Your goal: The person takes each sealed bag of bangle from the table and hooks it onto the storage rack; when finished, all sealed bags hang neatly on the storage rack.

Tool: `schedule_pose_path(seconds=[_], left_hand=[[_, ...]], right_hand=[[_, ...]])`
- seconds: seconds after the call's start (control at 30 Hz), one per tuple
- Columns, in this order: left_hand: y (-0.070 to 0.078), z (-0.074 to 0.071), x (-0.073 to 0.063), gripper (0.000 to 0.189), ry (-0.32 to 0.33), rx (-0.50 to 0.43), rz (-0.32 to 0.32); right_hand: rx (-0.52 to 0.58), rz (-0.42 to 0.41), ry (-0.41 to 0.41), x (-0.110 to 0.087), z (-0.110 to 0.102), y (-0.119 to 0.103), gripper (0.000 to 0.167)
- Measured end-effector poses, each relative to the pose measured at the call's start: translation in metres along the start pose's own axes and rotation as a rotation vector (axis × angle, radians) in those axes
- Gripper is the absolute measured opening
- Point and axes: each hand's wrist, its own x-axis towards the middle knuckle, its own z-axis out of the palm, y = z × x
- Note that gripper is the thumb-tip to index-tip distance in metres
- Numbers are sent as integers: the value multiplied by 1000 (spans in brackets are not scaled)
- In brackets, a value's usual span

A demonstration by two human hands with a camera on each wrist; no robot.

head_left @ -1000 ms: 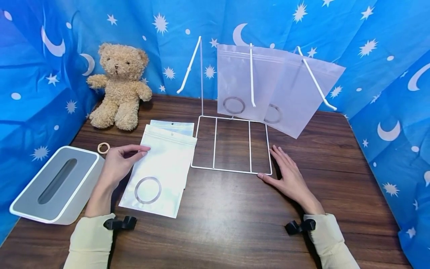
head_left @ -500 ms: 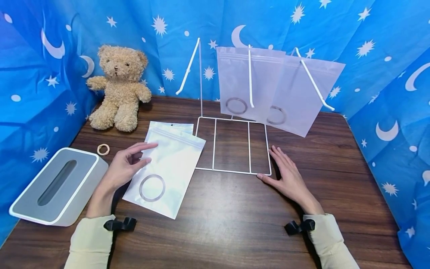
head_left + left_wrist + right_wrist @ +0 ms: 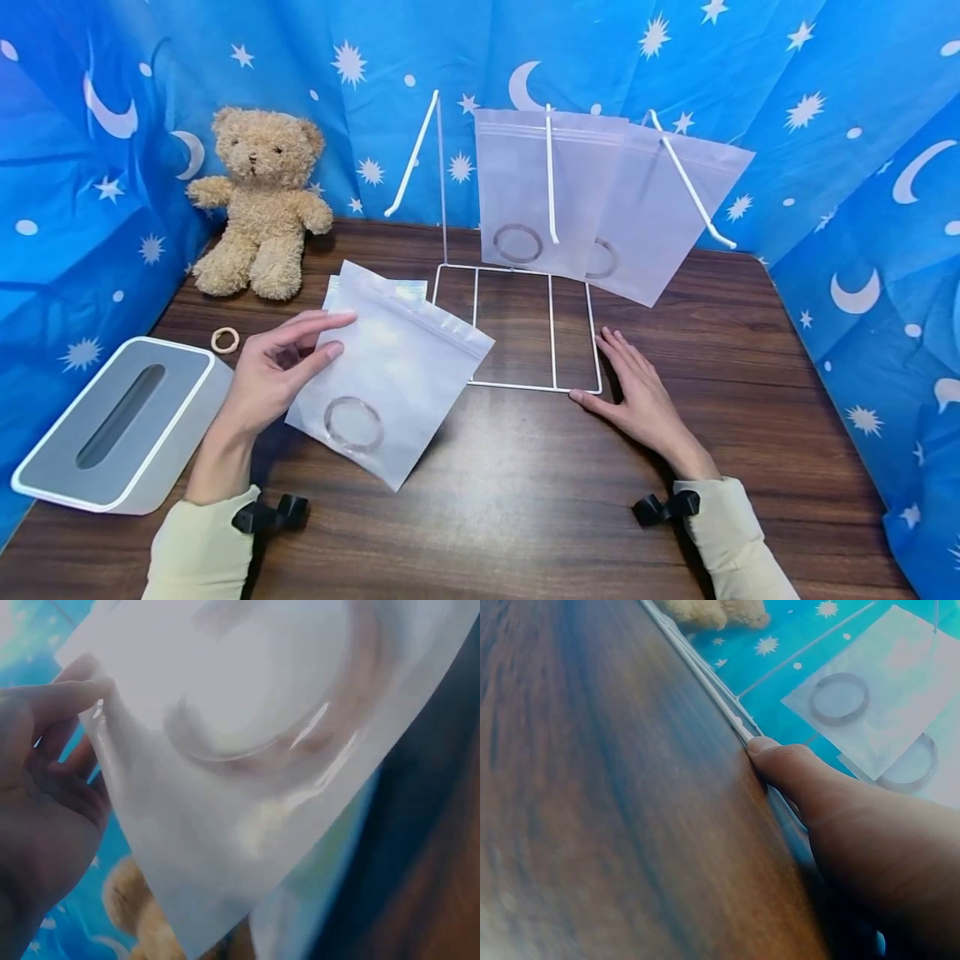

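My left hand (image 3: 277,362) pinches the left edge of a white zip-top bag (image 3: 405,367) between thumb and fingers; the bag is tilted and lifted at the edge. A ring shape (image 3: 292,742) shows through its lower part. Behind it, a second bag (image 3: 408,288) lies mostly covered on the table. My right hand (image 3: 637,396) rests at the near right corner of a white wire rack (image 3: 552,333), its thumb touching the front wire (image 3: 739,727) in the right wrist view. Two similar bags with rings hang on the rack, a middle one (image 3: 551,183) and a right one (image 3: 667,208).
The rack's left hook (image 3: 412,154) sticks forward with nothing hanging on it. At the left stand a grey and white tissue box (image 3: 112,425) and a small wooden ring (image 3: 224,340). A teddy bear (image 3: 262,200) sits at the back left, before a blue starry curtain (image 3: 360,108).
My left hand has picked the top bag up off the other bag, turning it clockwise and shifting it right. The hanging bags sway slightly. My right hand stays on the rack's corner.
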Motion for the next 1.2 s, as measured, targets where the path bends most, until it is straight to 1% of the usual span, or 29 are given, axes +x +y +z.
schedule_pose_path(seconds=[0.1, 0.17, 0.3, 0.37, 0.43, 0.5, 0.57, 0.67, 0.83, 1.0, 1.2], left_hand=[[13, 6, 3, 36, 50, -122, 45], [19, 9, 5, 37, 80, -190, 75], [22, 13, 11, 39, 134, -296, 157], [22, 15, 15, 39, 171, -353, 196], [24, 16, 18, 39, 223, -402, 225], [26, 16, 21, 40, 270, -455, 239], [27, 15, 23, 40, 299, -501, 245], [29, 13, 24, 42, 309, -530, 235], [29, 11, 26, 42, 293, -530, 215], [26, 11, 31, 42, 266, -540, 201], [22, 12, 34, 42, 273, -537, 182]], right_hand=[[3, 1, 0, 0, 0, 0, 92], [5, 1, 3, 0, 1, 1, 92], [7, -4, 10, 0, 0, 1, 92], [6, -7, 12, 0, 0, 1, 92], [5, -11, 15, 0, 0, 1, 92], [5, -15, 17, 0, 1, 1, 92], [5, -18, 18, -1, 1, 1, 93], [6, -20, 20, -1, 1, 1, 93], [2, -22, 24, -1, 1, 2, 93], [2, -21, 24, -1, 1, 2, 93], [5, -25, 29, -1, 1, 2, 93]])
